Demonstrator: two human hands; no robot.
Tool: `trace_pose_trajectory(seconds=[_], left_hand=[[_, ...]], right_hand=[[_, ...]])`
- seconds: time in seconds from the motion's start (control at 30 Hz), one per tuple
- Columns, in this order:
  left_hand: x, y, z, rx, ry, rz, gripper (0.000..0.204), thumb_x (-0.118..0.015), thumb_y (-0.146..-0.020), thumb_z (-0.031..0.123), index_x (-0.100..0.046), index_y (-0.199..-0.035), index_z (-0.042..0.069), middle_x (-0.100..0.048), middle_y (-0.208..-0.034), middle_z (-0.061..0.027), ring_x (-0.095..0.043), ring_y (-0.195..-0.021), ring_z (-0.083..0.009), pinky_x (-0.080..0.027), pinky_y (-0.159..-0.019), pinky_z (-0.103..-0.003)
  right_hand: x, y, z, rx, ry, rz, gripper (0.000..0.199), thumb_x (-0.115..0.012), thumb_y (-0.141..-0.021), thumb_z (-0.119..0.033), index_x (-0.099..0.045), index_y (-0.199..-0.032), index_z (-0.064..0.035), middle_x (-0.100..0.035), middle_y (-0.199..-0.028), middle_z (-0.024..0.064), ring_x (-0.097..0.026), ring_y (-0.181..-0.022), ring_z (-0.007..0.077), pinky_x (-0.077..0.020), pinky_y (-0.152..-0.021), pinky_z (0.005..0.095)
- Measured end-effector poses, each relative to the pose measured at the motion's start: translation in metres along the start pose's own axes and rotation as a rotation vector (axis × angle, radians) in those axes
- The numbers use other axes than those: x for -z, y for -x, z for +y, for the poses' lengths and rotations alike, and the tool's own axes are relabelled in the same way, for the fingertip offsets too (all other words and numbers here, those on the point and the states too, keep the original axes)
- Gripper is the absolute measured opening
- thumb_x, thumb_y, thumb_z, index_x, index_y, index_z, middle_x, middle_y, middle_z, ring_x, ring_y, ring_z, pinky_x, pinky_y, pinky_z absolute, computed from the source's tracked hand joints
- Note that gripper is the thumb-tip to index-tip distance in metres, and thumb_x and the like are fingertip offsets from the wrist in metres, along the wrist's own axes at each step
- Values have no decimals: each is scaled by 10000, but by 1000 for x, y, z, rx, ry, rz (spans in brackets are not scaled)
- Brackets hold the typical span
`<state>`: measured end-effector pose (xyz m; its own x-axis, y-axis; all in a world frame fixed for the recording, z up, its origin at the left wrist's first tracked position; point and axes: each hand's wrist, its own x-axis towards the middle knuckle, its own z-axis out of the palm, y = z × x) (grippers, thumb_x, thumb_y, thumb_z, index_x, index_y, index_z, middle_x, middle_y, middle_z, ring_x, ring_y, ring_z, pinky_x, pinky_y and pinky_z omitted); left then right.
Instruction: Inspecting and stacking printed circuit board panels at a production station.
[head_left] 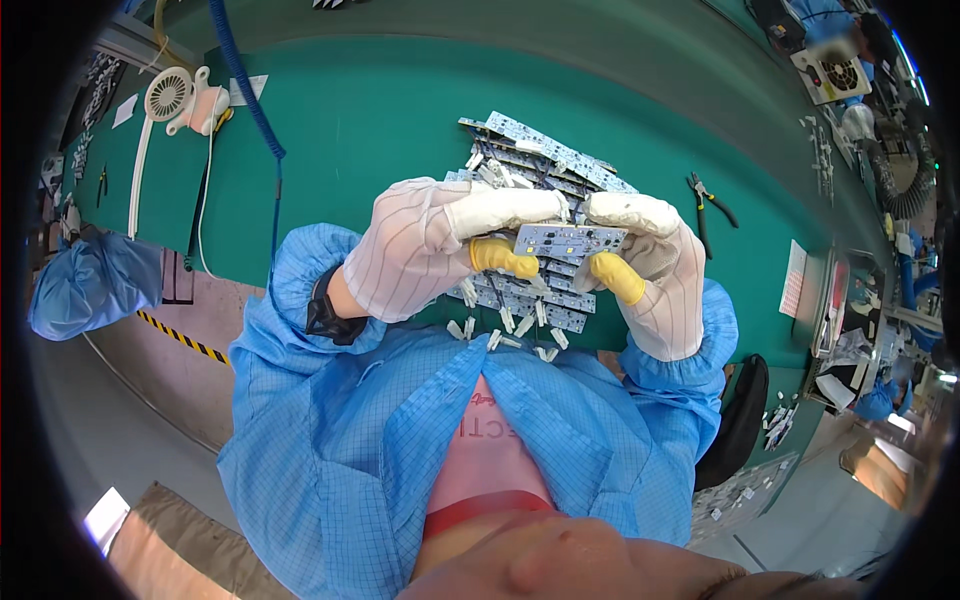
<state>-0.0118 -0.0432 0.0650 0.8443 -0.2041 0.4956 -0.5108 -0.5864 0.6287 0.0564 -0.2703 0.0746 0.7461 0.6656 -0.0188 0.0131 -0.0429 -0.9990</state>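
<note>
A small white circuit board (570, 240) with yellowish square parts is held up between my two hands. My left hand (425, 240), in a striped white glove with a yellow thumb cover, closes on its left end. Around its right end my right hand (655, 250), gloved alike, is closed too. Both index fingertips meet near a small pale part at the board's far edge; its exact shape is hidden. Beneath lies a pile of similar boards (560, 155) with dark wires. White plugs (525, 325) stick out of the pile toward my blue jacket.
Wire cutters (708, 205) lie to the right of the pile on the green table mat (370, 110). A small fan (180, 100) stands at the far left, near a hanging blue coiled hose (240, 70). A printed sheet (793, 278) rests at the right edge.
</note>
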Motion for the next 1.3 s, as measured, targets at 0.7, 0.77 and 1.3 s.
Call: trace_pose_trajectory(seconds=[0.7,0.77,1.3], left_hand=[[0,-17,-170,160,-296,189,325,-437,-968,226,-516,-1221,37,-525,-1279,-127,-478,-1205,-281,-359,-1003,-354],[-8,-4,-200,111,-463,37,298,-488,-932,119,-520,-1217,41,-509,-1296,-129,-453,-1229,-292,-350,-1014,-371],[-34,-21,-184,139,-709,-49,356,-556,-890,103,-505,-1240,61,-476,-1328,-127,-407,-1264,-305,-330,-1037,-396]], right_hand=[[212,52,-49,284,34,732,319,-557,-898,-172,-531,-1180,-25,-645,-917,132,-639,-712,166,-502,-633,250],[269,92,-62,404,74,1072,318,-519,-806,-9,-571,-1120,-20,-645,-957,136,-656,-743,228,-528,-673,330],[597,383,34,649,163,1775,253,-612,-817,-97,-622,-1058,-19,-672,-810,157,-657,-609,226,-529,-511,326]])
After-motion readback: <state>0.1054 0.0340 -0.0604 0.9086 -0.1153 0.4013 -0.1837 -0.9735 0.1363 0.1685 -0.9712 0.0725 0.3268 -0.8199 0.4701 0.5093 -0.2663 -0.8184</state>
